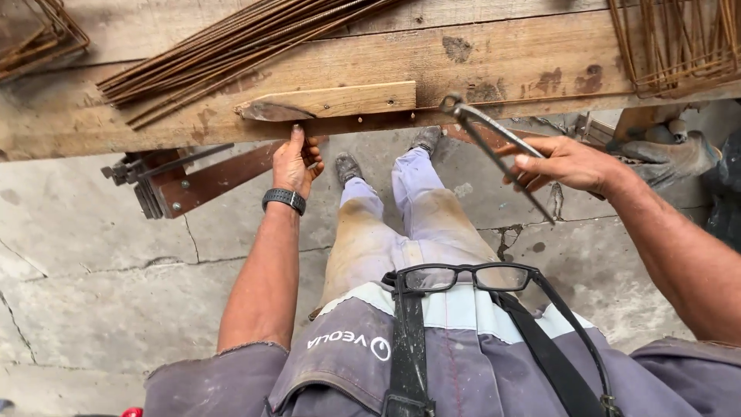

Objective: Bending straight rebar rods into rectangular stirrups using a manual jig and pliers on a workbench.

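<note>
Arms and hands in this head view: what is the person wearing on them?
Both hands, left hand and right hand, are bare, with no gloves. A dark wristwatch with a ridged band circles the left wrist. Short grey-purple sleeves with frayed edges end near the elbows, leaving the forearms uncovered.

Desk edge: the wooden block [328, 100] juts over the desk [494, 66] rim at 12 o'clock.
Desk top: rusty rod bundle [231, 50] blocks 11 o'clock; wire cages [675, 46] fill 1 o'clock.
Open room: bare concrete floor [100, 286] at 8 o'clock.
Under desk: steel bracket [166, 181] crowds 10 o'clock.
</note>
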